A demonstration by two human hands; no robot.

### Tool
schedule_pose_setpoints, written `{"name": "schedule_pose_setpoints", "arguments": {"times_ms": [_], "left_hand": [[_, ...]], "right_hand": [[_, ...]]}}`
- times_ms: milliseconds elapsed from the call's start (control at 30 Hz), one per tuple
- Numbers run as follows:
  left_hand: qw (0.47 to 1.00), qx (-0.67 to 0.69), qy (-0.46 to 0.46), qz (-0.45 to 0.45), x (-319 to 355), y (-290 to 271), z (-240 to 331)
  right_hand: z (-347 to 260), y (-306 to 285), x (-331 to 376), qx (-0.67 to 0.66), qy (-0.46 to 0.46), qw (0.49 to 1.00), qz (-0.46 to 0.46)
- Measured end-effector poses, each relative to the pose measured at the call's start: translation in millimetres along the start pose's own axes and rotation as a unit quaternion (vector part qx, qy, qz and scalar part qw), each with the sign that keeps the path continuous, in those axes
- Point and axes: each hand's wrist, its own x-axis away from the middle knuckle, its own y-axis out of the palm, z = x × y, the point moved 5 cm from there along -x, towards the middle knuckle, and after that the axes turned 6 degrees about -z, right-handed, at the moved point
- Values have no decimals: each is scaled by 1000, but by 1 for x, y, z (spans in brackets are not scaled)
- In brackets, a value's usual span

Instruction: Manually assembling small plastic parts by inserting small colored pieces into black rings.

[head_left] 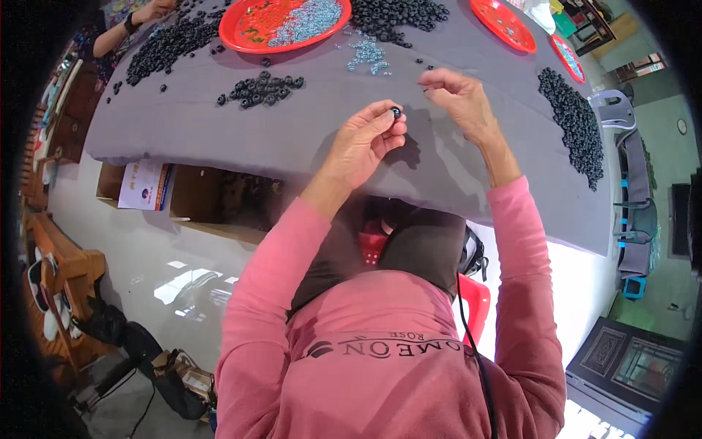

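Over the near part of the grey-covered table, my left hand [368,139] pinches a small round black piece [396,113] between thumb and fingers. A bright spot shows on that piece. To its right my right hand [459,101] is raised with thumb and forefinger drawn together; whatever they hold, if anything, is too small to make out. A loose cluster of similar black round pieces [263,91] lies left of my left hand. Beyond my hands is a small scatter of shiny silvery-blue bits [368,55].
A red tray [228,36] at the far side holds more silvery bits. Heaps of black pieces lie at far left [164,50], far middle [398,16] and right [574,128]. Another red tray [504,26] stands far right. Another person's hand [152,12] is at far left. A cardboard box [212,197] sits below the table edge.
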Motion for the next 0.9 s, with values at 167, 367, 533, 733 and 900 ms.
{"name": "schedule_pose_setpoints", "arguments": {"times_ms": [167, 367, 533, 733, 900], "left_hand": [[1000, 18, 11, -23, -1, -2, -2], [1000, 14, 21, 1, 0, -3, 0], [1000, 22, 19, -1, -2, -1, -1], [999, 31, 18, 13, -1, -4, -2], [999, 27, 18, 5, -1, -3, -1]], "right_hand": [[-16, 27, 16, -89, -44, 995, 5], [-15, 33, 20, -132, -53, 990, -5], [-15, 31, 20, -131, -57, 990, -2], [-18, 31, 22, -99, -54, 994, -2], [-17, 31, 20, -103, -43, 993, -27]]}}
